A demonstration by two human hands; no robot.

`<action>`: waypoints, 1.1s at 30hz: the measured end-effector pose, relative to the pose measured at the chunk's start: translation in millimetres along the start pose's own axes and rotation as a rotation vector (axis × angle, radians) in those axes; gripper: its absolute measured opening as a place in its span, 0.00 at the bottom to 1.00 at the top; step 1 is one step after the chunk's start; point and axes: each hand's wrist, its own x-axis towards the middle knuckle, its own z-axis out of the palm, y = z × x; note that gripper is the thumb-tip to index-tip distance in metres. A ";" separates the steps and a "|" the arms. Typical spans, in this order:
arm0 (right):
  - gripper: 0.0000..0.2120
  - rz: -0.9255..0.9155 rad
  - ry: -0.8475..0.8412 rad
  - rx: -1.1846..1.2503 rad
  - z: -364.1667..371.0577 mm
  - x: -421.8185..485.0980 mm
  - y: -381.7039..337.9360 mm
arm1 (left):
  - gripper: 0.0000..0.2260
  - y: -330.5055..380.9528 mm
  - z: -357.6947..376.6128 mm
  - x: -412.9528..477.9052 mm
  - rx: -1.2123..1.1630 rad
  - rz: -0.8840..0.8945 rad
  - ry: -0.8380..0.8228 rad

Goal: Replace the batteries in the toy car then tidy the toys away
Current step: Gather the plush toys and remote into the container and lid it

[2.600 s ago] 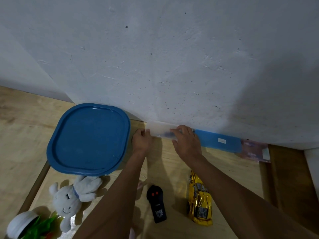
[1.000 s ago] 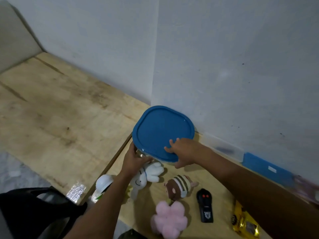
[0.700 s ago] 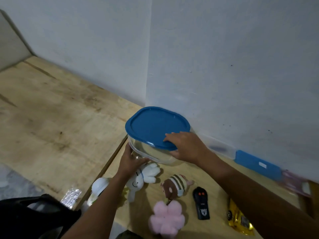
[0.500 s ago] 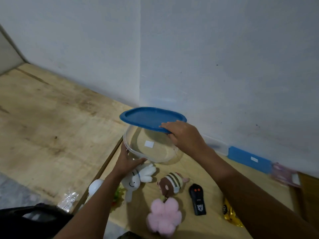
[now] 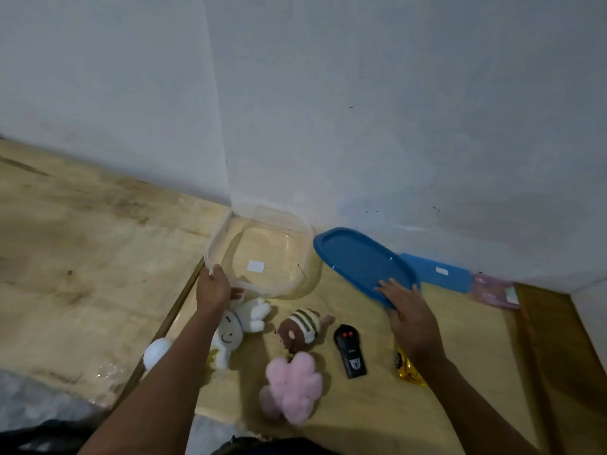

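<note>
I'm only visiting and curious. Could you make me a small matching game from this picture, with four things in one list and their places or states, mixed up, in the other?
Things:
1. blue lid
2. clear container
3. black remote
4. yellow toy car

Places or states:
A. partly hidden behind the wrist of the right hand
B. uncovered, its near rim gripped by the left hand
C. taken off, its near edge held by the right hand
D. lying between the striped plush and the car

Pairs: 1-C, 2-B, 3-D, 4-A.
</note>
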 end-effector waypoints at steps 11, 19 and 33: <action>0.32 0.220 -0.530 -0.472 25.6 -32.2 29.6 | 0.20 10.7 2.0 -6.1 0.021 -0.071 0.017; 0.43 0.343 -0.718 -0.410 20.8 -8.3 20.5 | 0.26 15.0 -8.5 -11.8 0.192 -0.043 0.019; 0.53 0.610 -0.999 0.143 60.3 -26.3 -129.0 | 0.62 0.3 -60.5 -53.7 1.129 -0.208 -0.182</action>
